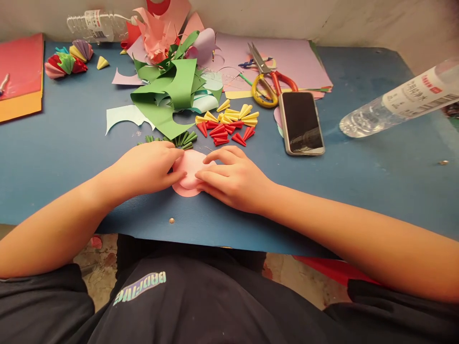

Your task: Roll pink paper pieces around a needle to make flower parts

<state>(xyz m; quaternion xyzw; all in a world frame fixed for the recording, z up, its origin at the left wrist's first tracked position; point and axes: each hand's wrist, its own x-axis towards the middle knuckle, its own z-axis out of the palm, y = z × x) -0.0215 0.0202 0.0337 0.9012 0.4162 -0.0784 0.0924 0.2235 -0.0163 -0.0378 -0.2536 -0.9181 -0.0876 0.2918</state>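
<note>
Two or more pink paper circles [191, 167] lie overlapping near the front of the table, their edges slightly offset. My left hand [152, 165] grips their left side, with thumb and forefinger on the paper. From the right, my right hand [234, 177] has its fingertips bent onto the same circles and pinches their right edge. Just behind my left hand are small dark green paper cones [184, 139], partly hidden by it. Red paper cones [220, 133] and yellow paper cones [238, 113] are heaped beyond my right hand.
Green paper scraps [168, 95] pile up behind the cones. Scissors [265, 76] rest on purple sheets [297, 62]. A phone [301, 123] and a tilted water bottle [398, 100] are at right. Joined coloured cones [68, 62] and a red folder [19, 67] are at left.
</note>
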